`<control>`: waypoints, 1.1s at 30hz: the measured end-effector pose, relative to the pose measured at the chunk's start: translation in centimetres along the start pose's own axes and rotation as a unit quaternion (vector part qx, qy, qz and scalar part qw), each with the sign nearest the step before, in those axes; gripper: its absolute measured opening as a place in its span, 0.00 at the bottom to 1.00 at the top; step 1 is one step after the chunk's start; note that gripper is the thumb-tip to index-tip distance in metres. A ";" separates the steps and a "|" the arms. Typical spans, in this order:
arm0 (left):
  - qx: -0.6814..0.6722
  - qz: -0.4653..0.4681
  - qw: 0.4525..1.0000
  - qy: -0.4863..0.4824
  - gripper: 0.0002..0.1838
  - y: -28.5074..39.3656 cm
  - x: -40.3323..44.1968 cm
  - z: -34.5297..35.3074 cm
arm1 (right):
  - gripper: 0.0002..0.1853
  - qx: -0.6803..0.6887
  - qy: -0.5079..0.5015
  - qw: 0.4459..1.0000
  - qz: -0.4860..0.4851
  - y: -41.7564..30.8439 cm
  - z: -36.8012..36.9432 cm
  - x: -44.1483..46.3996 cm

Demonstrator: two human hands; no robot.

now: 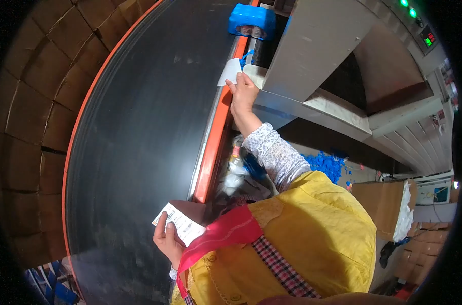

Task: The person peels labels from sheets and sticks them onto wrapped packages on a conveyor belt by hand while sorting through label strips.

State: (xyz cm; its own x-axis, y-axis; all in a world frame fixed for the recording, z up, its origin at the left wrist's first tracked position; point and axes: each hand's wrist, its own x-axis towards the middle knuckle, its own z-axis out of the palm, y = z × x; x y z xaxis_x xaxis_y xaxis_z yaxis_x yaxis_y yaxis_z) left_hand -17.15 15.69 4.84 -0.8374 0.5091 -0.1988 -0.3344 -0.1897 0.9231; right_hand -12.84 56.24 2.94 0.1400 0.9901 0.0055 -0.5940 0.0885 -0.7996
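My left hand point(169, 244) is closed on a white printed label point(182, 223) with barcodes, low in the view over the belt's near edge. Higher up, my right hand point(243, 94) pinches a blank white paper point(230, 72) between thumb and fingers, above the orange rail. Just beyond that paper, a bit of blue string point(247, 57) lies near the rail. A blue wrapped bundle point(251, 21) with a clear part sits at the top.
A wide black conveyor belt point(144, 127) with orange edging runs along the left. Stacked cardboard boxes point(25, 117) line its far side. At the right stand a grey machine point(312, 51), blue scraps point(325, 165) and an open carton point(376, 203). Plastic waste point(236, 170) lies below the rail.
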 end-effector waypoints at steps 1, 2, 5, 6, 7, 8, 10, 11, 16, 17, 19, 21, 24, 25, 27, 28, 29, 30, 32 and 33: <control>-0.004 -0.003 1.000 0.008 0.17 -0.1 0.0 0.2 | 0.15 -0.003 -0.005 1.000 0.000 0.5 0.2 0.1; -0.007 -0.006 1.000 0.017 0.18 -0.2 -0.2 0.3 | 0.16 -0.006 -0.011 1.000 0.001 0.8 0.2 0.1; -0.014 -0.013 0.999 0.029 0.18 -0.4 -0.5 0.5 | 0.15 -0.049 -0.037 0.998 -0.029 1.8 0.0 0.1; -0.015 -0.015 0.999 0.030 0.18 -0.4 -0.5 0.4 | 0.15 -0.059 -0.044 0.996 -0.041 2.0 0.0 -0.2; -0.010 -0.010 1.000 0.028 0.19 -0.5 -0.5 0.1 | 0.14 -0.100 -0.056 0.991 -0.071 1.9 -0.1 -0.5; -0.004 -0.004 1.000 0.026 0.19 -0.6 -0.5 -0.1 | 0.14 -0.141 -0.068 0.983 -0.101 1.7 -0.3 -0.7; -0.001 0.004 1.000 0.020 0.19 -0.4 -0.5 -0.4 | 0.14 -0.234 -0.092 0.960 -0.127 0.6 -0.4 -1.0; -0.002 0.007 1.000 0.017 0.19 -0.1 -0.7 -0.4 | 0.14 -0.286 -0.103 0.945 -0.120 -0.2 -0.6 -1.3; -0.015 0.049 0.998 0.037 0.19 -0.5 -0.6 -3.7 | 0.12 -0.337 -0.133 0.843 -0.397 0.6 0.6 1.8; -0.013 0.047 0.998 0.045 0.19 -0.3 -0.6 -4.2 | 0.11 -0.336 -0.136 0.844 -0.396 0.9 1.3 3.2; -0.014 0.043 0.998 0.053 0.19 0.1 -0.2 -4.0 | 0.10 -0.372 -0.142 0.789 -0.468 1.5 3.3 7.2; -0.025 0.039 0.996 0.077 0.19 0.2 0.6 -3.3 | 0.10 -0.401 -0.144 0.739 -0.523 2.9 5.0 12.2; -0.016 0.040 0.993 0.111 0.19 -0.8 2.5 -1.6 | 0.12 -0.486 -0.133 0.644 -0.576 4.5 6.9 21.3; -0.011 0.024 0.990 0.136 0.19 -0.3 3.0 0.3 | 0.11 -0.502 -0.110 0.610 -0.603 5.2 7.1 25.1; -0.001 0.012 0.987 0.163 0.19 -0.9 4.2 1.4 | 0.09 -0.553 -0.087 0.555 -0.615 6.0 6.9 32.2; 0.037 -0.008 0.984 0.172 0.19 -0.5 5.2 2.4 | 0.09 -0.589 -0.087 0.532 -0.602 6.2 6.8 35.4; 0.039 0.009 0.982 0.184 0.21 -0.9 6.2 3.0 | 0.08 -0.597 -0.066 0.559 -0.571 5.4 7.1 36.7; 0.041 0.025 0.979 0.196 0.23 -1.6 6.7 3.2 | 0.07 -0.605 -0.047 0.585 -0.538 4.5 7.3 37.6; 0.076 0.001 0.981 0.177 0.24 -2.1 7.9 2.3 | 0.05 -0.584 0.032 0.572 -0.575 5.1 7.2 42.2; 0.075 -0.008 0.984 0.163 0.24 -2.2 8.0 2.2 | 0.06 -0.576 0.066 0.605 -0.545 5.2 7.4 43.2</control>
State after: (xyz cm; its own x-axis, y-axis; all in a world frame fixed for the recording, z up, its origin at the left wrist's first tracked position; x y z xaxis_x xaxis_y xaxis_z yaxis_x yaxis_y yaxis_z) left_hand -22.20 22.05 1.89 -0.9345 0.2110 -0.2866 -0.3022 -0.0453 0.9522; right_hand -15.74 100.29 3.46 0.0589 0.3872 0.9201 0.8449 0.4716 -0.2526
